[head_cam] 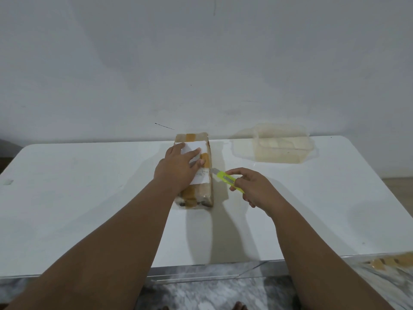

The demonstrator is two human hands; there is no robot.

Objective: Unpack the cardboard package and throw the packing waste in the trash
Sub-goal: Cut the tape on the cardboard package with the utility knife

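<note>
Brown cardboard package (205,189), oblong, wrapped in strips of tan tape, lies flat on the white table (89,198) near the middle, its long side running away from the person and its far end close to the pale wall (201,63). A white paper label (203,178) covers much of its top face. Left hand (178,167) lies palm-down on the package, fingers (190,154) straight and slightly spread across the label, thumb resting by a tape patch; nothing is gripped. Right hand (253,186) is just right of the package, fingers (241,180) curled tight around a yellow-green plastic utility knife (226,178). The short metal blade is out and its tip meets the package's upper right edge, about midway along. The knife slants down toward the right wrist. At the back right of the table, well apart from the package, stands a clear rectangular plastic container (282,145). At the lower right, beyond the table's near edge, blurred scraps of tan tape (388,261) show; what holds them cannot be made out. Grey marbled floor (201,291) below.
</note>
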